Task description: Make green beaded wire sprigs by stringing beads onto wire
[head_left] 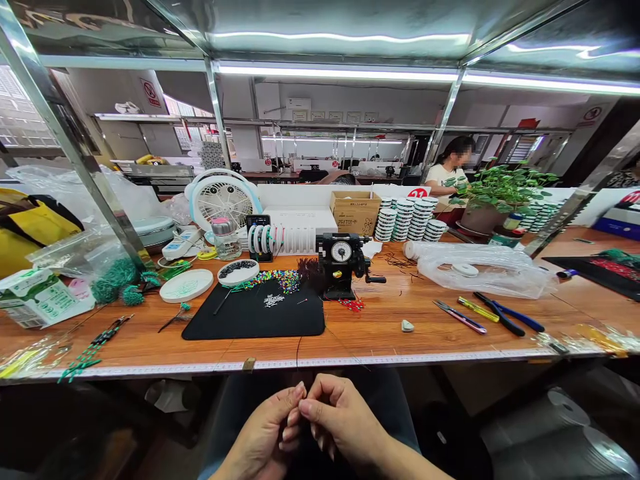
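The left hand point(261, 433) and right hand point(343, 420) sit close together, fingertips pinching one thin dark wire point(299, 353) rising past the near edge of the wooden workbench point(385, 333); one black mat point(253, 320) lies beyond.

a thin dark wire point(299, 353), slightly curved, stands nearly upright.

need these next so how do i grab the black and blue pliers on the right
Take the pliers by their black and blue handles, coming from your side of the table. They lie flat with the handles splayed toward you and the narrow head pointing away to the left.
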The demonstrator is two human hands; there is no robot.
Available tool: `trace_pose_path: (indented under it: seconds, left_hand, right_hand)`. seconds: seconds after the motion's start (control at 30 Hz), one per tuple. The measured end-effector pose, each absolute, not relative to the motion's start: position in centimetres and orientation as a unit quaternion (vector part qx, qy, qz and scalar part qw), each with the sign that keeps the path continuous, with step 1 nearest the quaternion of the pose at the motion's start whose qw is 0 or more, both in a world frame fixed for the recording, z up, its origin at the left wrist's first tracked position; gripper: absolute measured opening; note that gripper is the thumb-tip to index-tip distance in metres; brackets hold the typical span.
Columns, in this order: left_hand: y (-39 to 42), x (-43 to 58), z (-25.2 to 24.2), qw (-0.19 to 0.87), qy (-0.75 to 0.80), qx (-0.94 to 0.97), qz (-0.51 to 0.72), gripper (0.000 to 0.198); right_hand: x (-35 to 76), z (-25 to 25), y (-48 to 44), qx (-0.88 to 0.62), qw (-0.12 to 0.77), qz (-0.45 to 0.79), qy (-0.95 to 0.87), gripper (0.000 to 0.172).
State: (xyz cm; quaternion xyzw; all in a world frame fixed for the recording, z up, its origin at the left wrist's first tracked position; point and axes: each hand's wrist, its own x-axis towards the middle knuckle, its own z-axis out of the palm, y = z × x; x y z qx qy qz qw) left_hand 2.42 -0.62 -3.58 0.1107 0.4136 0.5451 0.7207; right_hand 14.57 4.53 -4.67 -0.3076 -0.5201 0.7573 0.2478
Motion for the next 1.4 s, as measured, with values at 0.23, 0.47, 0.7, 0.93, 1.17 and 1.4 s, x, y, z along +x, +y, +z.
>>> trace_pose_path:
  seconds: [0.23,0.47,0.7,0.93,1.17,1.4]
  left_hand:
    - [-0.6,1.5,-3.3,0.68,0.48,0.222,0.507,0.042]
    - [0.9,2.1,-1.6,0.633,0.558,0.409,0.347,0.035]
    - [10.3,4.0,1.5,0.14,0.602,0.757,0.211,0.026]
    - [16.5,5.9,0.7,0.081,0.623,0.769,0.117,0.02]
    - [17.2,5.8,1.0,0.113,0.608,0.781,0.094,0.017]
    - [15.2,5.1,2.1,0.196,0.608,0.751,0.168,0.017]
  right_hand:
    - [15.6,-2.8,5.1,-0.349,0.321,0.559,-0.681,0.029]
    - [16.2,-2.6,6.1,-0.296,0.379,0.704,-0.522,0.031]
    - [20.3,-2.1,7.0,-0.364,0.495,0.586,-0.529,0.031]
    - [22.2,-2.3,6.7,-0.373,0.471,0.579,-0.55,0.028]
    - [22.9,-2.6,6.4,-0.383,0.462,0.592,-0.538,0.025]
    - [22.4,-3.0,7.2,-0.39,0.498,0.578,-0.515,0.026]
